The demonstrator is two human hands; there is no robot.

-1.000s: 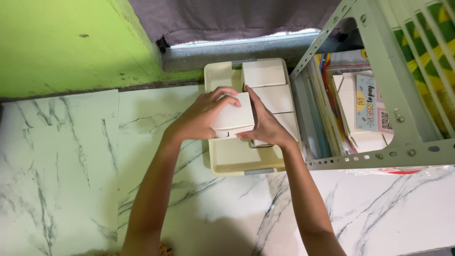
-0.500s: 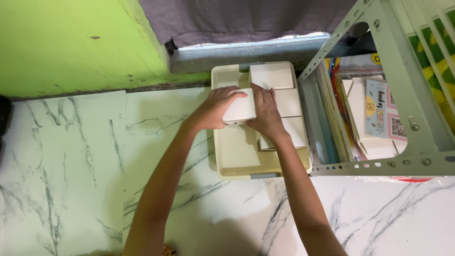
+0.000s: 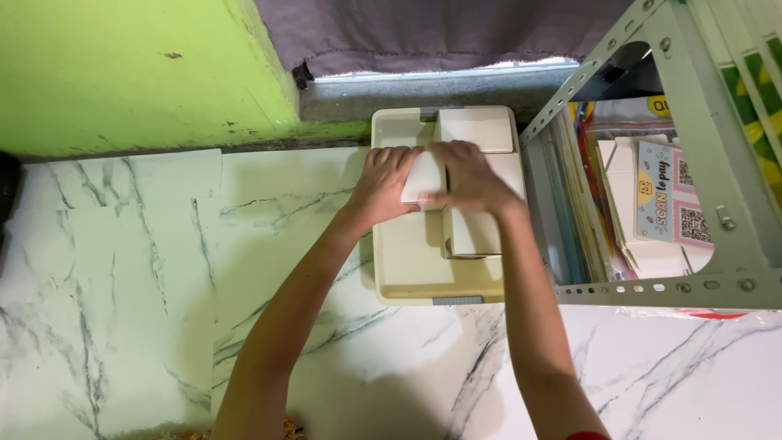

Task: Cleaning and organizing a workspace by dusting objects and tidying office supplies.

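Note:
A cream plastic bin (image 3: 407, 269) stands on the marble-patterned floor against the wall. Along its right side lies a row of white cardboard boxes (image 3: 479, 130). My left hand (image 3: 383, 186) and my right hand (image 3: 471, 178) both press on one more small white box (image 3: 423, 177), low inside the bin's left half, beside that row. My left fingers curl over its top left edge; my right palm covers its right edge and part of the neighbouring box.
A grey metal rack (image 3: 692, 163) stands right of the bin, holding flat white cartons (image 3: 635, 212) and coloured packets. A green wall (image 3: 122, 73) and a grey curtain (image 3: 423, 33) over a sill lie beyond. Marble flooring (image 3: 122, 285) spreads left and front.
Both hands carried the small white box from above the bin's middle toward the far end and down into the bin beside the row. The camera shifted slightly.

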